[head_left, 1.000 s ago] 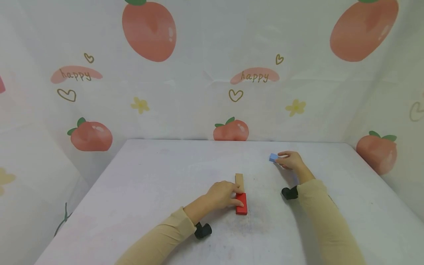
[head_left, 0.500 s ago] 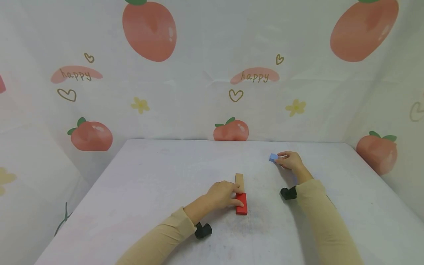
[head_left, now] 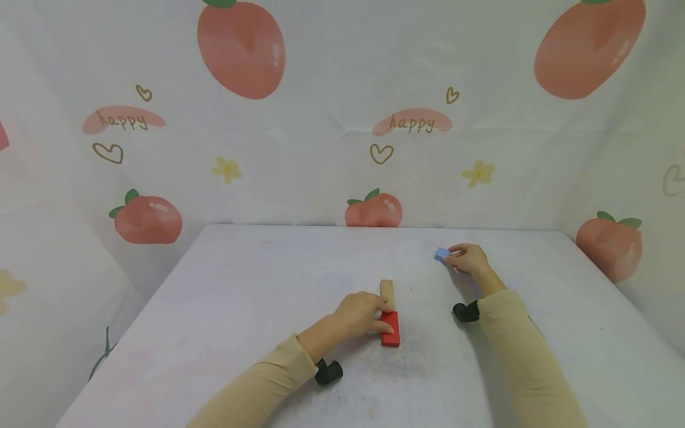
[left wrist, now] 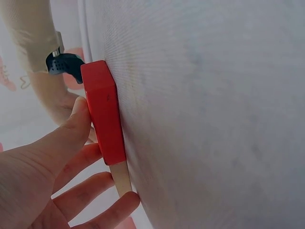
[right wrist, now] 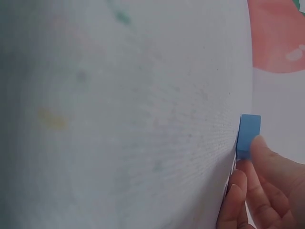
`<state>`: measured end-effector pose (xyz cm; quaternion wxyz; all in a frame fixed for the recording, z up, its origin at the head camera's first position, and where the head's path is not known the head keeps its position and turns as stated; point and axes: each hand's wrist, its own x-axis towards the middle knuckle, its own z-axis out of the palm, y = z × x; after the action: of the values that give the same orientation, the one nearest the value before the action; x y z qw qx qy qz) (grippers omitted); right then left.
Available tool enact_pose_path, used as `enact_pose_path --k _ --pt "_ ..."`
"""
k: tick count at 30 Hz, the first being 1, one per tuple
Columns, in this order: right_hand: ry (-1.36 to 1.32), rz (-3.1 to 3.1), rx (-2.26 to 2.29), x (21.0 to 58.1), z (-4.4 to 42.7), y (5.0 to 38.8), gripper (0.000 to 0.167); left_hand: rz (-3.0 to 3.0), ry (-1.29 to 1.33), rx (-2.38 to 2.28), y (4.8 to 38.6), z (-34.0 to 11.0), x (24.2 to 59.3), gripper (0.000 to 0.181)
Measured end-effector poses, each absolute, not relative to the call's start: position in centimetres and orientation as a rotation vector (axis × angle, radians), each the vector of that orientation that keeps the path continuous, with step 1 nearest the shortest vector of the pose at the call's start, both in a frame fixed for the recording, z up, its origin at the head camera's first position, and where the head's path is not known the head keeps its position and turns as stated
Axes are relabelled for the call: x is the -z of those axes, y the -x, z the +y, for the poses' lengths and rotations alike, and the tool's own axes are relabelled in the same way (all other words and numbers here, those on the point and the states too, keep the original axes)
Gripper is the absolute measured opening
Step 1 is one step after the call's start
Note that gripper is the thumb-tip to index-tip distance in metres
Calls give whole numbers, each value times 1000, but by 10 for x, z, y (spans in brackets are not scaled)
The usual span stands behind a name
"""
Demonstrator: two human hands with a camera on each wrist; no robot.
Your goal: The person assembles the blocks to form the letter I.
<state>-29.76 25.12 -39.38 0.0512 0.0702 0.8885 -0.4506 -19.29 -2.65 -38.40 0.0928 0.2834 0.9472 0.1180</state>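
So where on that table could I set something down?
The white tabletop has a wide bare patch between its left edge and the left sleeve; another lies between the right sleeve and the right edge. It's crowded mid-table, where the left hand holds the red block next to the wooden block, and farther back, where the right hand pinches the blue block.

In the left hand [head_left: 358, 314]: red rectangular block [left wrist: 104, 114], smooth, looks painted, low sheen. At that grip's far side: tan rectangular block [head_left: 386, 289], bare-wood look, matt. In the right hand [head_left: 471, 260]: blue rectangular block [right wrist: 249, 132], smooth, matt. Beneath both grips: white tabletop [head_left: 289, 267], matt, smudged. Behind: white peach-printed cloth backdrop [head_left: 321, 77], creased.
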Motion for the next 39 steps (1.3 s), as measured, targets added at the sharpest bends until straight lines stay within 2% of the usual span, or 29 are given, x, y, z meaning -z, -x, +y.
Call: enact_pose_path --k 13,18,24,39 --pt "-128 2640 1465 397 261 301 54 2822 -847 -324 192 -26 383 46" --pt "-150 2683 1396 390 254 295 49 2824 -857 -323 193 -26 383 46" --pt "-33 2743 1335 382 248 289 48 2828 -853 -335 193 -26 383 46" --pt "41 2754 1266 381 246 280 47 2825 -871 -325 193 -26 383 45"
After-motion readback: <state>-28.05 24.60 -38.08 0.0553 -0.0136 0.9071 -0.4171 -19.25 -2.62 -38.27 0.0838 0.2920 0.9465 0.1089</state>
